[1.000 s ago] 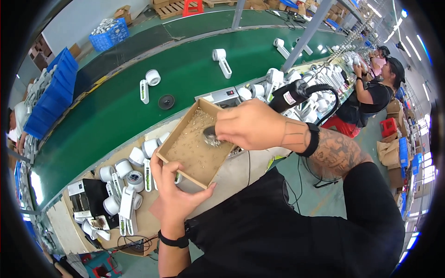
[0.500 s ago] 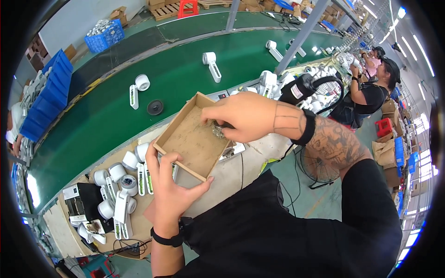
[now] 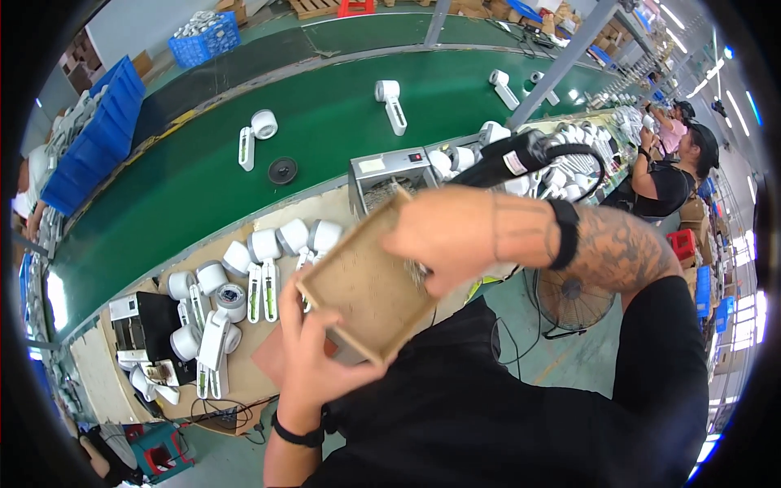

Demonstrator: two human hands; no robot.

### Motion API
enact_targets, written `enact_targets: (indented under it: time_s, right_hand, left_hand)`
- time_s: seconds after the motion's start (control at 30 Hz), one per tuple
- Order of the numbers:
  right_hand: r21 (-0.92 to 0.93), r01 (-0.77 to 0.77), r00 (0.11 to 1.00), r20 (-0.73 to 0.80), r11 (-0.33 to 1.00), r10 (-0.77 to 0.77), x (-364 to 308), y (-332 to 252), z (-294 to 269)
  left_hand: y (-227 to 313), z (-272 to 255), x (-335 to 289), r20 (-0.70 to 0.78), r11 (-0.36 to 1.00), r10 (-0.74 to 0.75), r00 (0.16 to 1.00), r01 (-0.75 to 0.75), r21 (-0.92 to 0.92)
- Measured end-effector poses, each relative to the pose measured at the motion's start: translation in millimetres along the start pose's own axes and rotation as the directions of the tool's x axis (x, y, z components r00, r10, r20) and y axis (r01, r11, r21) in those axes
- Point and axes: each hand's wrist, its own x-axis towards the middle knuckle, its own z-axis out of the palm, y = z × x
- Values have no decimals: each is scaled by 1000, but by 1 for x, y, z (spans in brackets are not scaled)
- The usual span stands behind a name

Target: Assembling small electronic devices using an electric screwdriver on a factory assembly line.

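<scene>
A shallow cardboard tray (image 3: 358, 301) is tilted in front of me, with small thin metal pieces (image 3: 417, 270) scattered and bunched inside. My left hand (image 3: 325, 350) grips its near left corner, thumb along the near edge and fingers around the left side. Reaching over the far right side, my right hand (image 3: 447, 240) has its curled fingers down in the tray at the bunched pieces. The hand is slightly blurred, and what its fingers close on is mostly hidden. Just beyond the tray, a grey metal box (image 3: 370, 167) with a red switch holds more small metal pieces.
Several white handheld fans (image 3: 264, 272) lie at the left of the bench, beside a black device (image 3: 150, 329). More white parts stand to the right, near a black tube (image 3: 504, 163). Past the bench runs a green conveyor (image 3: 325, 122) carrying a black disc (image 3: 282, 170). Co-workers (image 3: 671, 171) sit farther right.
The tray and both hands have moved nearer to me and slightly right, uncovering the metal box behind. My right hand stays in the tray. The view has shifted a little.
</scene>
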Motion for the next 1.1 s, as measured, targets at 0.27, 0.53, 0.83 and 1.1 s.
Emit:
enact_targets:
  time_s: [0.27,0.53,0.83,1.1]
  right_hand:
    - [320,106,994,-12,941,-108,-13,-68,110]
    - [403,-90,943,-259,911,208,10,-38,200]
    - [359,-84,793,-541,930,280,31,-34,227]
    - [372,-27,775,-579,928,254,24,-24,220]
  left_hand:
    - [0,3,-77,266,965,-51,963,117,-236]
    - [-19,23,-47,511,922,-199,837,-17,386]
    - [-2,-15,22,580,942,-198,790,-10,336]
    - [-171,-3,193,2,737,-359,933,282,614]
